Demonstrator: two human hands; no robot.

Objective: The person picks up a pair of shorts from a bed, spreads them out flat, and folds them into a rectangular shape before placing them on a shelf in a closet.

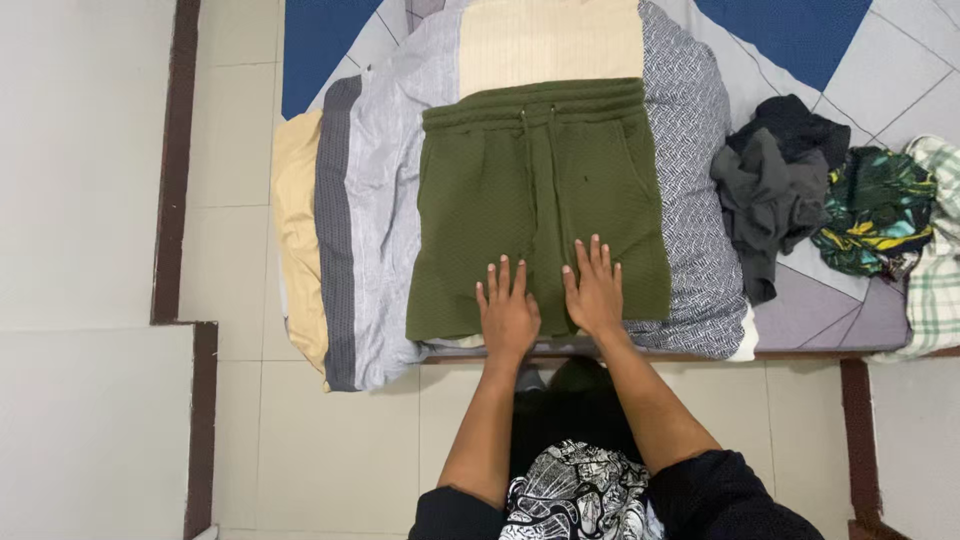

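Olive green drawstring shorts [540, 180] lie flat on top of a stack of spread-out clothes at the near edge of a bed. My left hand [508, 312] rests palm down on the lower hem of the shorts, fingers spread. My right hand [594, 290] lies flat just beside it on the same hem, fingers apart. Neither hand grips the cloth. Under the shorts I see a cream garment [550, 45], a light striped grey one [385, 200] and a dark patterned one [690, 150].
To the right on the bed lie a crumpled dark grey garment [770, 195], a green and yellow printed cloth [875, 210] and a green checked cloth [935, 270]. The bedsheet [790, 30] is blue and grey. Pale floor tiles [230, 250] run along the left.
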